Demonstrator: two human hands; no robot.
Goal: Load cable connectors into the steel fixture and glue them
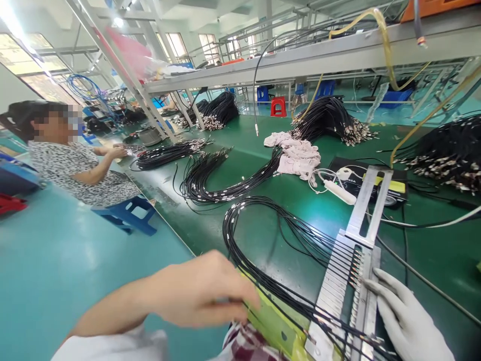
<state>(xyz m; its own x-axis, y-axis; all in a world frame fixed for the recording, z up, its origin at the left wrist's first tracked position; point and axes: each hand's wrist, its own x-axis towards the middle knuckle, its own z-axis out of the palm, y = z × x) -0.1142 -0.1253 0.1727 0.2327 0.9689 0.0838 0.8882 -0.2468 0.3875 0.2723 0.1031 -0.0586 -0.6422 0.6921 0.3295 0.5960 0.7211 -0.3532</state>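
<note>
My left hand, bare and slightly blurred, is closed in a pinch at the left of the fixture. A thin black cable runs from its fingertips toward the slotted metal fixture. Several black cables lie side by side in the fixture's slots, their stripped ends in a row along its right strip. In a whitish glove, my right hand rests at the fixture's right edge. Its fingers are stretched out, with the index fingertip touching the strip near the cable ends. The looped cable bundle curves behind my left hand.
Another cable bundle lies on the green table, near a crumpled pale cloth. Behind the fixture sits a black box with white cords. Cable heaps stand farther back. At the left, a person sits working.
</note>
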